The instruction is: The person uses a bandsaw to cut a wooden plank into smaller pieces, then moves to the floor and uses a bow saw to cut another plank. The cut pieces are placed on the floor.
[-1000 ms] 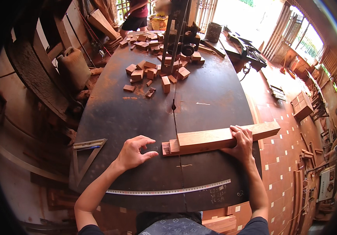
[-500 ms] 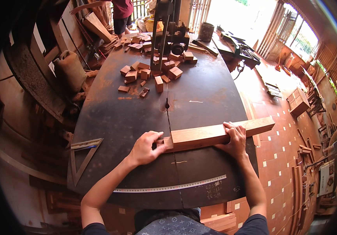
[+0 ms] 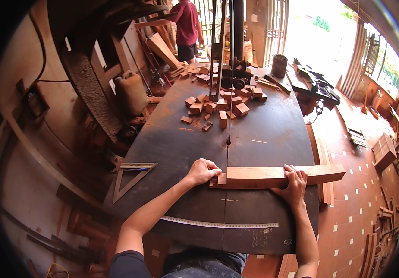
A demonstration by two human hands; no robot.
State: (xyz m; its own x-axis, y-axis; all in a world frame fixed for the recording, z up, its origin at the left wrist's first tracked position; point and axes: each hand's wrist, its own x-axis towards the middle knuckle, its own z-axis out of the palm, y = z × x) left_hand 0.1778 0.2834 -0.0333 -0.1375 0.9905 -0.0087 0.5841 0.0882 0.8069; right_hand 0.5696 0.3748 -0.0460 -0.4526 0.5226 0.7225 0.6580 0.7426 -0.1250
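Observation:
A long reddish-brown wooden beam (image 3: 264,175) lies crosswise on the dark saw table (image 3: 176,139), over its slot. My right hand (image 3: 294,183) is closed around the beam right of its middle, fingers over the top and thumb at the near side. At the beam's left end is a lower, stepped part, and there my left hand (image 3: 204,171) is closed, its thumb and fingertips pinching at the wood. What lies under those fingertips is partly hidden. The thin upright bandsaw blade (image 3: 231,83) stands beyond the beam, farther up the slot.
Several small wood blocks (image 3: 208,106) lie around the blade. A wooden set square (image 3: 132,180) with a blue pen rests at left, and a white measuring tape strip (image 3: 222,225) runs along the near edge. Another person (image 3: 188,28) stands at the back. Planks lie on the tiled floor at right.
The view has swung left, so everything sits farther right. The beam now lies more level across the table. My left fingers have drawn back from around its stepped end to its tip.

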